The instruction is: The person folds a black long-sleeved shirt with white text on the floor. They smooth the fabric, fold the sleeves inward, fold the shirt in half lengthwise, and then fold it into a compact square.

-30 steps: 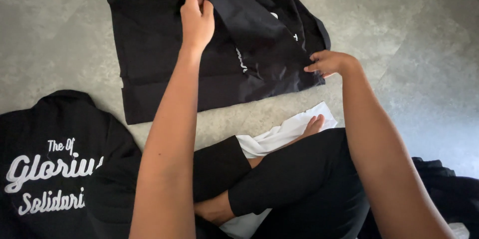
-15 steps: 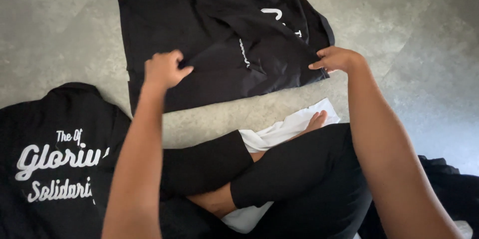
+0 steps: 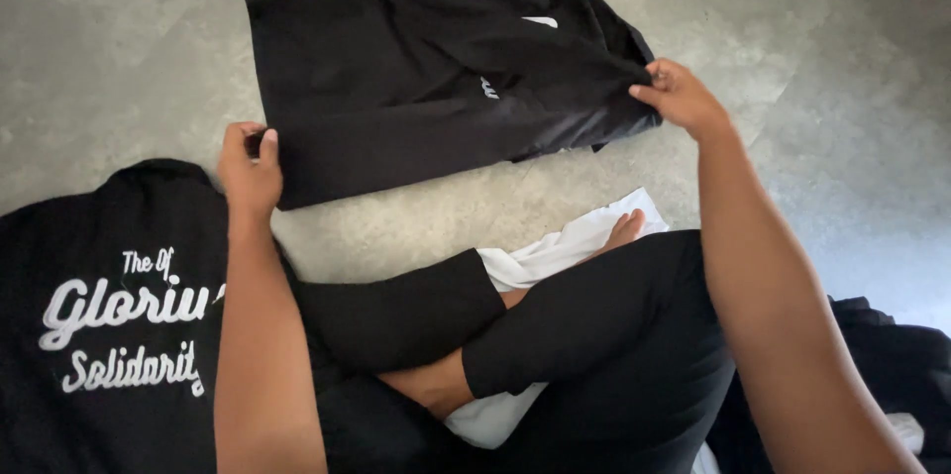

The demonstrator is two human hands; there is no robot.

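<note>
Left hand [image 3: 250, 165]: grip pinching black garment's [image 3: 416, 88] near-left corner on the floor [image 3: 119, 28]. Right hand [image 3: 682, 98]: grip pinching its right corner, arms outstretched.

Black garment [image 3: 416, 88] on the mottled grey floor [image 3: 119, 28]; black jacket [image 3: 109, 335] carries white script lettering; white cloth [image 3: 555, 251] under black trousers [image 3: 594, 325].

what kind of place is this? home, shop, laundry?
Probably a home floor, though no furniture shows. The person sits cross-legged on bare grey mottled concrete-look flooring, both hands on a black fabric garment, with a white cloth underfoot.
</note>
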